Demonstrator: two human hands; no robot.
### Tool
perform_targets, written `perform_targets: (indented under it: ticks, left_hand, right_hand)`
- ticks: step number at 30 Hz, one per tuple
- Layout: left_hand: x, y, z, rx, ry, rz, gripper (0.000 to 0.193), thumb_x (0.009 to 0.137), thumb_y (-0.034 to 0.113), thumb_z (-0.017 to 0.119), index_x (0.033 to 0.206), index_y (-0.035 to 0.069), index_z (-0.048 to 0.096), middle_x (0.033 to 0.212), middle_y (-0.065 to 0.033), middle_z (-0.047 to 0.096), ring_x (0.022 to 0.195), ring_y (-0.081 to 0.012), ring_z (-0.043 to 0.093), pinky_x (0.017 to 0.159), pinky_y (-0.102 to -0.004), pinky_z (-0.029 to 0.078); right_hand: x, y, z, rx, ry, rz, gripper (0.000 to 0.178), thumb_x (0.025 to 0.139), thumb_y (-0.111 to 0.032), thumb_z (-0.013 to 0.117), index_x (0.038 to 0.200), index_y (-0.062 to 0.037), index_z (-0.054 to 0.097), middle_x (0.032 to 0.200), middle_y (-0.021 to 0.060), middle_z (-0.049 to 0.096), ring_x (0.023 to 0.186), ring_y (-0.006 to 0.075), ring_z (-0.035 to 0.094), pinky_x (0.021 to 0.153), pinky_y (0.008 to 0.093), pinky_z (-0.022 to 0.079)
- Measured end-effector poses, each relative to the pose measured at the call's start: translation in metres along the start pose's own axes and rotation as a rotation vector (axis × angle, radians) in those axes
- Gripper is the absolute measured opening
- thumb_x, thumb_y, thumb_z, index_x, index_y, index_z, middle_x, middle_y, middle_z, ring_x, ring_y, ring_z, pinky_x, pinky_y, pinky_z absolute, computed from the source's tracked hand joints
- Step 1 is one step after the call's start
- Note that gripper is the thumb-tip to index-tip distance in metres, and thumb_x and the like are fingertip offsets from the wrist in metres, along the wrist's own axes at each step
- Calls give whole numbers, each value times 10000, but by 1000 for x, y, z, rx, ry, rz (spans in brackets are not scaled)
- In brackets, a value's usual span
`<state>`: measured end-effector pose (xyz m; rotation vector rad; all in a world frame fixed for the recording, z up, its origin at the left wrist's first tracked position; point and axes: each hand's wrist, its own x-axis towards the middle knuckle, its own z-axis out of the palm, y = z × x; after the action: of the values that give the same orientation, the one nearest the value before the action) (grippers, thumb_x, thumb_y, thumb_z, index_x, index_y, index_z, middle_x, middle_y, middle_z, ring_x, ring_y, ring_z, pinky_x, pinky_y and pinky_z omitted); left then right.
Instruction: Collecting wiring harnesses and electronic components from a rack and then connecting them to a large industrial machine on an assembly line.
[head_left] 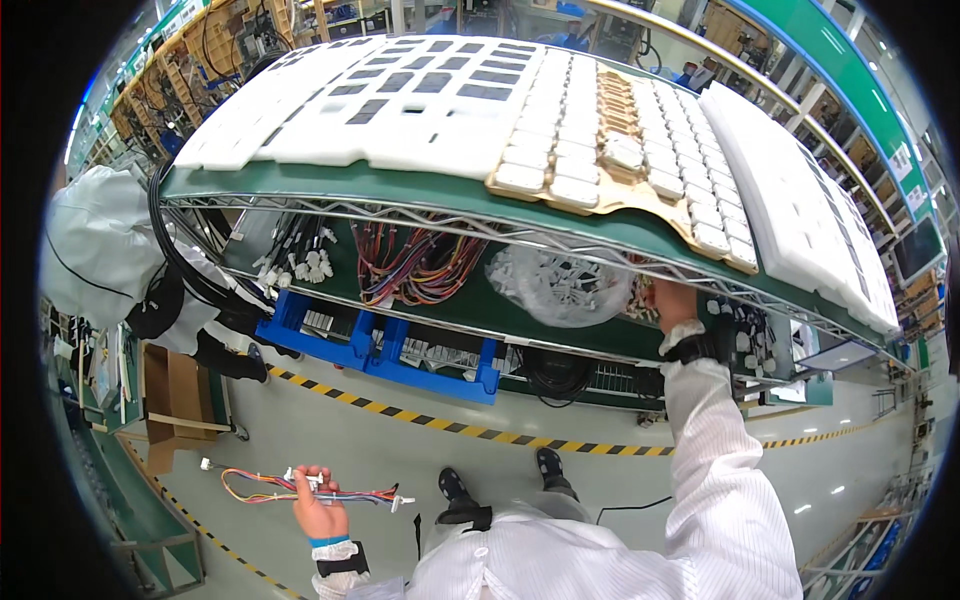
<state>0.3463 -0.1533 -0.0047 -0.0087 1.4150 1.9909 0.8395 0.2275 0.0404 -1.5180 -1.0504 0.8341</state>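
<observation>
My left hand (320, 514) is closed around a wire harness (254, 487) of red, yellow and blue wires with white connectors at its ends. It is held low over the floor, left of my body. Stretched forward, my right hand (676, 304) reaches under the top shelf, next to a bunch of small connectors and leads (642, 293). The shelf edge and the reach hide its fingers, so what they touch does not show. Beside it lies a clear plastic bag (553, 288) filled with white connectored pieces.
Bundles of coloured cables (415, 258) and white-plugged leads (300, 255) lie on the lower shelf. Blue bins (440, 376) hang below. On top are white foam trays (420, 125) and a tan tray of white parts (575, 190). A person (100, 240) stands at left.
</observation>
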Motion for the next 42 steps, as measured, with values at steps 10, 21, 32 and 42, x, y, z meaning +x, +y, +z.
perform_targets:
  ticks: [10,21,32,42]
  left_hand:
    - [-111,-131,139,151,-47,-102,292,981,298,571,1100,31,573,976,-81,622,869,-225,633,642,-328,480]
    - [-179,-164,227,219,-388,-205,215,966,206,588,983,-8,591,848,-88,617,825,-224,644,647,-326,503]
    - [-213,-172,275,13,-566,-465,234,954,138,585,1136,-7,609,1031,-73,660,943,-202,651,820,-358,538]
    - [-207,-178,252,-90,-650,-654,260,967,157,558,1162,-14,585,1030,-117,661,917,-223,642,783,-357,510]
  right_hand:
    - [118,156,-110,219,-154,-422,224,906,-120,608,1107,-30,649,1076,183,680,1015,314,635,916,443,516]
    - [-7,-21,-103,854,-827,742,290,995,-299,523,1142,-59,592,971,135,663,688,214,644,488,303,529]
    - [-158,-28,-50,-399,-871,-585,391,926,-68,522,1312,-6,507,1168,197,596,1028,345,598,854,405,491]
    - [-142,-13,-79,-83,-1063,-201,451,907,-59,544,1348,11,481,1347,168,538,1337,262,435,1120,380,319]
